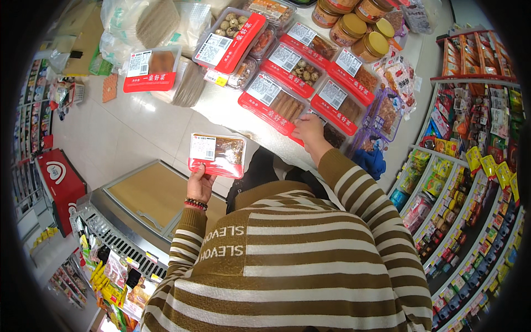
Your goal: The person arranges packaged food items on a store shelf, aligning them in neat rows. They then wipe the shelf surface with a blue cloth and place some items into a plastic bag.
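My left hand (200, 186) grips a film-wrapped food tray (226, 149) by its lower edge, held up in front of the counter. The tray has a white label, a red band and brown food inside. On the metal counter (220, 103), my right hand (309, 132) rests at the near corner of a tray of dark food (333, 136), partly covering it. Whether the fingers pinch it is hard to see. Just beyond lies a tray of brown rolls (286, 106). Beside it are a tray of quail eggs (303, 72) and a tray of brown shreds (338, 103).
Stacked trays (232, 37) and a single tray (153, 68) on plastic packs occupy the counter's left. Gold-lidded jars (352, 27) stand at the back, with purple-edged boxes (388, 114) at right. Store shelves (452, 195) line the right; a brown-topped cabinet (149, 195) is at left.
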`<state>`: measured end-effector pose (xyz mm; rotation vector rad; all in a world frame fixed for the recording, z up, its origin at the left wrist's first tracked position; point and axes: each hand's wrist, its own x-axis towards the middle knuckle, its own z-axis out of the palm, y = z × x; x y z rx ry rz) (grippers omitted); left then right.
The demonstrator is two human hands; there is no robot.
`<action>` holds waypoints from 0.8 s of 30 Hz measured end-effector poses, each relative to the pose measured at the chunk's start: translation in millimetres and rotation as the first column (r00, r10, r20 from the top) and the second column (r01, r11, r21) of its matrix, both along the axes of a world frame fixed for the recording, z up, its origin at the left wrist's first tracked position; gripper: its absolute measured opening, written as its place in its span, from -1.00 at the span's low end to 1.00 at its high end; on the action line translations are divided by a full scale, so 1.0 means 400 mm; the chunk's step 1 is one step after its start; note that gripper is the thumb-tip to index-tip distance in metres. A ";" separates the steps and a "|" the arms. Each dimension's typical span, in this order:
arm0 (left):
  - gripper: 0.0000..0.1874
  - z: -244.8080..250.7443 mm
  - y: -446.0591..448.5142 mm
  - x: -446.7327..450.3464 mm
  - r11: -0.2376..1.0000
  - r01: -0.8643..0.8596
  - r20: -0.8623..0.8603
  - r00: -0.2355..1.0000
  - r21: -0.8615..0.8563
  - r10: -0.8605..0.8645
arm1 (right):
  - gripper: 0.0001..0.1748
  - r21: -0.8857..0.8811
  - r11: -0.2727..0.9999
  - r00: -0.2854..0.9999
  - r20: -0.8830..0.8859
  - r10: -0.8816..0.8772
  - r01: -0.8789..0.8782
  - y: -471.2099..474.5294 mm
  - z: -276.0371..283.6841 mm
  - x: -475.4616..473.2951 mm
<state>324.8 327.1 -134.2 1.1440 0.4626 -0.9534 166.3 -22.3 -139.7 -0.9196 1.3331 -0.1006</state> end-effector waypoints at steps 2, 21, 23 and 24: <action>-0.75 -0.005 -0.005 0.008 1.000 0.012 -0.001 1.000 -0.006 -0.012 | -0.80 -0.049 0.995 0.996 -0.004 -0.090 0.089 0.000 -0.015 0.001; -0.66 0.112 -0.241 0.032 0.948 0.296 0.050 0.955 -0.114 -0.292 | -0.84 -0.038 0.982 0.979 0.089 -0.183 0.187 0.016 -0.053 -0.010; -0.66 0.135 -0.269 0.020 0.942 0.317 0.049 0.948 -0.108 -0.313 | -0.82 -0.063 0.985 0.983 0.099 -0.156 0.163 0.008 -0.055 -0.010; -0.65 0.145 -0.281 0.013 0.932 0.333 0.067 0.943 -0.144 -0.327 | -0.82 -0.072 0.986 0.985 0.102 -0.142 0.150 0.006 -0.049 -0.010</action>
